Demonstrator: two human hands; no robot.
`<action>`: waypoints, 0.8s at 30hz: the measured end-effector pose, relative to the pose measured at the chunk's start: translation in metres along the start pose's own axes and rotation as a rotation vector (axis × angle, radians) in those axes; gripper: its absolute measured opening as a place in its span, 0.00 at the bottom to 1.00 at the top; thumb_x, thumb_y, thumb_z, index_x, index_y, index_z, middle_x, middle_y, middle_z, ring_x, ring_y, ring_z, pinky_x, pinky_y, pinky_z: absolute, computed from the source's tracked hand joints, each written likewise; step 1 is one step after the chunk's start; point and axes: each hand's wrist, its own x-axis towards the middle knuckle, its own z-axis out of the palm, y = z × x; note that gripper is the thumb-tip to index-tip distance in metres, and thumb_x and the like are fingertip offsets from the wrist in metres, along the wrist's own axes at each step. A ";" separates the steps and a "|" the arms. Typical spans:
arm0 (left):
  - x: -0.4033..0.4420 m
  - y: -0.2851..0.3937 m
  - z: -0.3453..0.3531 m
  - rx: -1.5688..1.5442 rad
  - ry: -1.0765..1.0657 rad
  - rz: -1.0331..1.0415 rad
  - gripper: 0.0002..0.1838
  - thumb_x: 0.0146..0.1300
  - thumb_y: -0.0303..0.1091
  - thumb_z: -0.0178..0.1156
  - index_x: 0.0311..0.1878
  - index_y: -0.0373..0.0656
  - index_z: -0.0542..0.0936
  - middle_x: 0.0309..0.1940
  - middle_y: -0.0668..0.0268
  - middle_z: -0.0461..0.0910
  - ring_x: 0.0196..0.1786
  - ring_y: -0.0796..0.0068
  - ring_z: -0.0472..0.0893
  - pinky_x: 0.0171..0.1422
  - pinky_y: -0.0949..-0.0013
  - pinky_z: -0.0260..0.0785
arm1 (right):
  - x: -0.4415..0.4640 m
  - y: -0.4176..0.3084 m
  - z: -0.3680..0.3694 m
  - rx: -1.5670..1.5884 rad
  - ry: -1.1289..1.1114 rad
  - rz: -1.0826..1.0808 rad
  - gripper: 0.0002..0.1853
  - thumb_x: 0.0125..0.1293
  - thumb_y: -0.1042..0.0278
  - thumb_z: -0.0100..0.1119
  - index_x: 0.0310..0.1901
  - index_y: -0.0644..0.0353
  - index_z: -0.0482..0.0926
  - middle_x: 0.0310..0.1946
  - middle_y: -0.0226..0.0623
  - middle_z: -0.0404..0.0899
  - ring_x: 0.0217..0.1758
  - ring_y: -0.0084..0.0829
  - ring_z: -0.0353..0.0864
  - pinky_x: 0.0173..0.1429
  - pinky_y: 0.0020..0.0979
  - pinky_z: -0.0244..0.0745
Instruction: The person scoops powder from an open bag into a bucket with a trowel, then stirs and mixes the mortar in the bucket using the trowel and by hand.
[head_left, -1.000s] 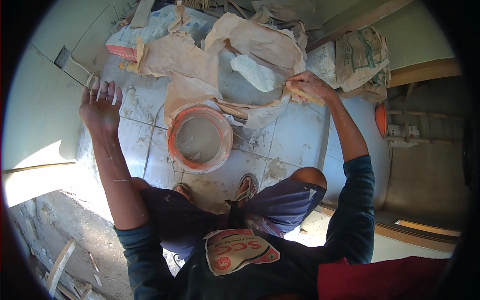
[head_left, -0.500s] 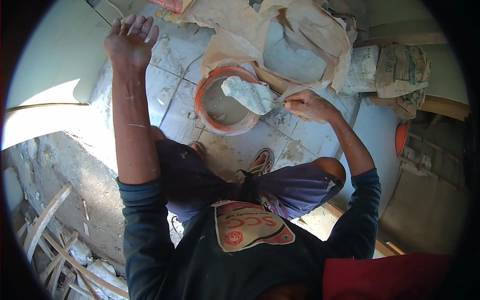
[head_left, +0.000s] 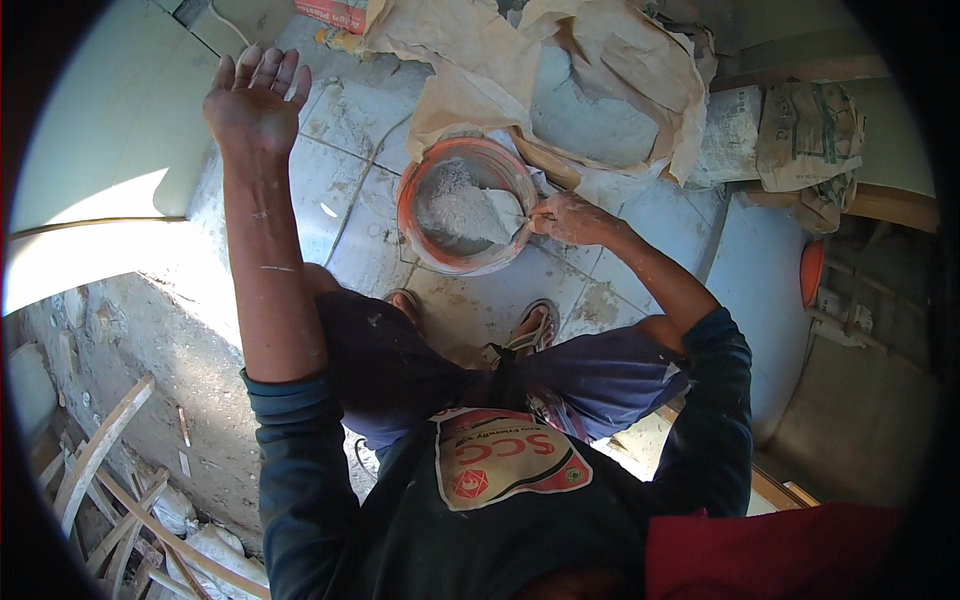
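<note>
My right hand grips the handle of a trowel, whose blade reaches over the right rim of an orange-red bucket. Pale powder lies across the bucket's middle, on top of grey wet-looking material; some of it rests against the blade. My left hand is raised at the upper left with palm up and fingers spread, holding nothing. Behind the bucket stands a torn brown paper bag, its mouth wide and whitish powder inside.
Tiled floor surrounds the bucket, with my sandalled feet in front of it. Printed sacks stand at the right. Curved wood strips lie at the lower left. A pale panel rises on the left.
My right hand has moved left and slightly down. The trowel's heaped powder has tipped into the bucket, covering part of the grey material. My left hand stays raised.
</note>
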 end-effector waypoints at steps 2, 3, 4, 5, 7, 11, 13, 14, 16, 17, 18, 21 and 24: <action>0.000 -0.001 0.000 -0.002 0.011 0.001 0.19 0.71 0.45 0.37 0.43 0.38 0.69 0.37 0.58 0.73 0.50 0.57 0.71 0.61 0.49 0.58 | 0.003 0.006 0.010 -0.088 0.125 -0.067 0.21 0.64 0.55 0.52 0.51 0.60 0.78 0.46 0.54 0.78 0.52 0.45 0.77 0.57 0.40 0.69; 0.000 -0.001 -0.001 0.002 0.010 -0.003 0.19 0.71 0.45 0.37 0.43 0.38 0.69 0.37 0.58 0.73 0.50 0.57 0.71 0.61 0.49 0.58 | 0.001 0.002 0.009 -0.083 0.125 -0.064 0.21 0.64 0.55 0.52 0.51 0.60 0.78 0.46 0.54 0.78 0.52 0.45 0.77 0.57 0.40 0.69; 0.000 -0.001 -0.001 0.003 0.005 -0.002 0.18 0.72 0.43 0.37 0.44 0.37 0.68 0.38 0.57 0.73 0.50 0.58 0.71 0.61 0.49 0.58 | -0.001 -0.002 0.007 -0.144 0.107 -0.052 0.21 0.65 0.55 0.50 0.51 0.60 0.77 0.47 0.54 0.77 0.53 0.46 0.76 0.57 0.42 0.69; 0.000 -0.001 0.000 0.004 -0.002 0.000 0.17 0.72 0.42 0.37 0.45 0.36 0.67 0.39 0.56 0.73 0.51 0.58 0.72 0.61 0.48 0.58 | -0.003 -0.007 0.005 -0.204 0.089 -0.041 0.20 0.66 0.54 0.49 0.52 0.60 0.77 0.48 0.53 0.76 0.54 0.47 0.75 0.58 0.43 0.68; 0.000 0.000 0.000 0.013 -0.003 0.000 0.18 0.72 0.42 0.36 0.45 0.36 0.67 0.39 0.56 0.73 0.51 0.58 0.72 0.61 0.48 0.58 | -0.009 -0.023 0.003 -0.244 0.102 -0.015 0.20 0.66 0.54 0.48 0.52 0.59 0.76 0.48 0.53 0.76 0.54 0.48 0.75 0.57 0.44 0.68; -0.001 0.000 0.001 0.018 -0.002 -0.007 0.17 0.72 0.42 0.35 0.44 0.36 0.67 0.39 0.55 0.73 0.49 0.58 0.72 0.60 0.48 0.59 | -0.012 -0.030 0.016 -0.317 0.228 0.001 0.19 0.67 0.55 0.46 0.50 0.59 0.74 0.44 0.52 0.76 0.52 0.50 0.75 0.55 0.46 0.69; -0.002 0.001 0.000 0.027 0.000 -0.005 0.17 0.72 0.41 0.35 0.44 0.36 0.67 0.39 0.55 0.73 0.49 0.59 0.73 0.60 0.48 0.59 | -0.008 -0.027 0.016 -0.366 0.218 -0.033 0.18 0.68 0.55 0.46 0.50 0.58 0.74 0.44 0.51 0.76 0.51 0.49 0.75 0.55 0.45 0.70; -0.003 0.001 0.000 0.033 0.001 0.002 0.17 0.72 0.41 0.35 0.43 0.36 0.67 0.39 0.54 0.72 0.49 0.59 0.73 0.60 0.48 0.60 | -0.007 -0.026 0.015 -0.420 0.210 -0.069 0.18 0.68 0.54 0.45 0.50 0.58 0.74 0.44 0.51 0.76 0.51 0.48 0.76 0.54 0.45 0.70; 0.001 0.002 -0.001 0.036 -0.015 -0.003 0.17 0.72 0.41 0.35 0.43 0.36 0.67 0.39 0.54 0.72 0.48 0.59 0.73 0.60 0.48 0.60 | -0.004 -0.010 0.027 -0.545 0.425 -0.257 0.19 0.67 0.54 0.46 0.54 0.55 0.73 0.41 0.48 0.78 0.46 0.45 0.78 0.49 0.43 0.73; 0.002 0.002 -0.004 0.035 -0.024 -0.002 0.17 0.72 0.41 0.35 0.42 0.36 0.67 0.39 0.54 0.72 0.48 0.59 0.73 0.60 0.48 0.60 | -0.003 -0.002 0.033 -0.671 0.637 -0.453 0.21 0.66 0.54 0.47 0.57 0.53 0.73 0.39 0.44 0.79 0.42 0.43 0.80 0.44 0.42 0.76; 0.002 0.002 -0.006 0.036 -0.023 -0.006 0.17 0.72 0.41 0.35 0.42 0.36 0.67 0.39 0.54 0.72 0.48 0.59 0.73 0.60 0.48 0.60 | -0.005 -0.009 0.028 -0.670 0.635 -0.450 0.21 0.66 0.54 0.47 0.57 0.53 0.73 0.39 0.44 0.79 0.42 0.43 0.80 0.44 0.42 0.76; 0.005 0.001 -0.003 0.031 -0.038 -0.022 0.17 0.72 0.41 0.35 0.42 0.36 0.67 0.38 0.55 0.72 0.48 0.59 0.73 0.59 0.48 0.61 | -0.009 -0.029 0.012 -0.651 0.313 -0.140 0.19 0.64 0.56 0.50 0.54 0.52 0.74 0.34 0.41 0.80 0.37 0.39 0.82 0.38 0.40 0.76; 0.001 -0.001 -0.001 0.040 -0.013 -0.011 0.17 0.72 0.41 0.35 0.41 0.36 0.67 0.39 0.54 0.72 0.49 0.59 0.72 0.59 0.48 0.60 | -0.010 -0.019 0.018 -0.650 0.459 -0.178 0.17 0.63 0.56 0.52 0.51 0.52 0.76 0.35 0.43 0.79 0.37 0.38 0.82 0.37 0.41 0.76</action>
